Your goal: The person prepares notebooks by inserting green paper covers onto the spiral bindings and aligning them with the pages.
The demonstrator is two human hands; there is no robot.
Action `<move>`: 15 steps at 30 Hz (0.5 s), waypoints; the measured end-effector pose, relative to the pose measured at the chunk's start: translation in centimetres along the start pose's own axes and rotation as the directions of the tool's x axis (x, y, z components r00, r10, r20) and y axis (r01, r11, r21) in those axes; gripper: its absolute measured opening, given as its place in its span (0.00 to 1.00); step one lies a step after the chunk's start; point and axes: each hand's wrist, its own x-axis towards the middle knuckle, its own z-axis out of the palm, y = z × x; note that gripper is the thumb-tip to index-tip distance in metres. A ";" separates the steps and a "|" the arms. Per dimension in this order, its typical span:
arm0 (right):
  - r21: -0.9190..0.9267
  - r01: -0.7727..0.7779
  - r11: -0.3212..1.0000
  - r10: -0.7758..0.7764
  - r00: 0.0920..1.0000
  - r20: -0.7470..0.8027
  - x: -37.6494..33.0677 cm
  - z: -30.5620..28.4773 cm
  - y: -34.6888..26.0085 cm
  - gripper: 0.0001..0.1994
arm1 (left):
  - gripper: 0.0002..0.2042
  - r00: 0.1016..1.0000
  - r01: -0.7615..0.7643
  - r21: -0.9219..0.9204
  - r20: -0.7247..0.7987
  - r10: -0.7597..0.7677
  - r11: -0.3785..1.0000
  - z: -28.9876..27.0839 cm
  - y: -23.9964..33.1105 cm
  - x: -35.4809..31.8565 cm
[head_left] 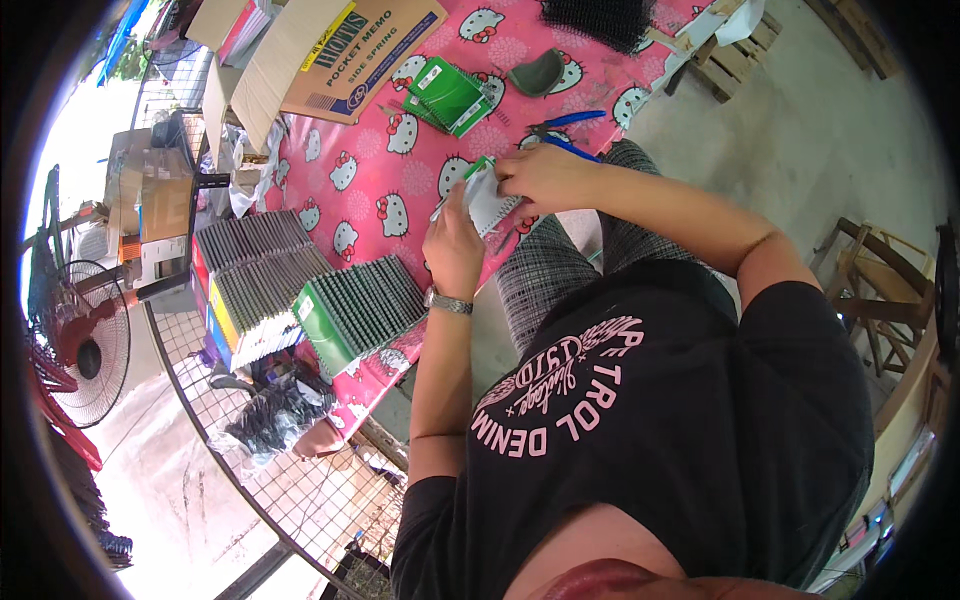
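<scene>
Between my two hands, at the table's near edge, is a small spiral notebook (488, 205) with white pages showing and a bit of green cover at its far end. My left hand (455, 245), with a watch on its wrist, grips the notebook's left side. Fingers of my right hand (545, 178) close on its right edge, by the binding; the fingertips are partly hidden. Just beyond my right hand lie blue-handled pliers (572, 120). A few green notebooks (450, 95) rest farther back on the pink patterned tablecloth (365, 165).
Rows of stacked spiral notebooks (265, 270) and a green-covered row (365, 305) stand at the left. Behind are an open cardboard box (360, 55), a dark green curved piece (537, 74) and black spiral wires (600, 20). A fan (90, 345) stands far left.
</scene>
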 end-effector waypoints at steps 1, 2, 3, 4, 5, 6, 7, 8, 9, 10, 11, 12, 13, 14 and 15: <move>-0.034 -0.028 0.999 0.031 0.996 0.079 0.6 0.3 0.0 0.16 | 0.23 0.998 0.051 -0.045 0.027 -0.050 0.998 -0.2 -0.1 0.2; -0.073 -0.049 0.996 0.060 0.985 0.159 1.5 0.3 -0.1 0.16 | 0.24 0.994 0.105 -0.089 0.051 -0.100 0.991 -0.6 -0.1 0.6; -0.114 -0.066 0.991 0.092 0.967 0.236 2.2 0.1 -0.1 0.15 | 0.23 0.987 0.146 -0.137 0.093 -0.134 0.980 -0.9 -0.2 1.0; -0.118 -0.066 0.991 0.095 0.960 0.263 2.5 -0.1 -0.2 0.14 | 0.23 0.977 0.188 -0.183 0.137 -0.164 0.965 -1.3 -0.2 1.3; -0.124 -0.066 0.990 0.099 0.953 0.288 2.8 -0.4 -0.2 0.12 | 0.22 0.965 0.228 -0.226 0.181 -0.189 0.947 -1.8 -0.3 1.7; -0.130 -0.067 0.989 0.105 0.944 0.312 3.2 -0.6 -0.2 0.11 | 0.22 0.949 0.269 -0.236 0.231 -0.215 0.934 -2.2 -0.3 2.1; -0.129 -0.041 0.991 0.082 0.940 0.332 3.6 -0.6 -0.1 0.10 | 0.21 0.930 0.309 -0.245 0.281 -0.238 0.919 -2.6 -0.3 2.4; -0.128 -0.013 0.992 0.057 0.934 0.352 4.3 -0.8 0.0 0.10 | 0.21 0.907 0.351 -0.249 0.330 -0.261 0.903 -3.0 -0.4 2.6; -0.126 0.014 0.992 0.034 0.928 0.372 4.7 -1.0 0.0 0.09 | 0.20 0.931 0.277 -0.236 0.304 -0.200 0.932 -3.3 -1.1 2.6; -0.113 0.053 0.992 -0.022 0.965 0.261 4.9 -1.2 -0.1 0.09 | 0.20 0.950 0.201 -0.219 0.280 -0.136 0.955 -3.5 -1.9 2.7; -0.106 0.091 0.990 -0.075 0.986 0.149 5.0 -2.0 -0.2 0.09 | 0.19 0.964 0.125 -0.205 0.258 -0.070 0.971 -3.9 -1.9 3.1; -0.103 0.130 0.986 -0.127 0.991 0.034 5.1 -2.5 -0.4 0.09 | 0.18 0.957 0.161 -0.207 0.272 -0.101 0.965 -4.2 -1.8 3.4; -0.098 0.112 0.989 -0.115 0.993 -0.026 5.1 -2.5 -0.5 0.09 | 0.17 0.949 0.197 -0.210 0.286 -0.133 0.958 -4.7 -1.7 3.7; -0.094 0.097 0.991 -0.105 0.991 -0.086 4.9 -2.5 -0.6 0.09 | 0.16 0.940 0.234 -0.210 0.298 -0.165 0.949 -5.2 -1.4 4.0; -0.088 0.083 0.993 -0.095 0.985 -0.145 4.8 -2.6 -0.7 0.09 | 0.16 0.948 0.209 -0.190 0.281 -0.151 0.959 -4.8 -1.3 3.8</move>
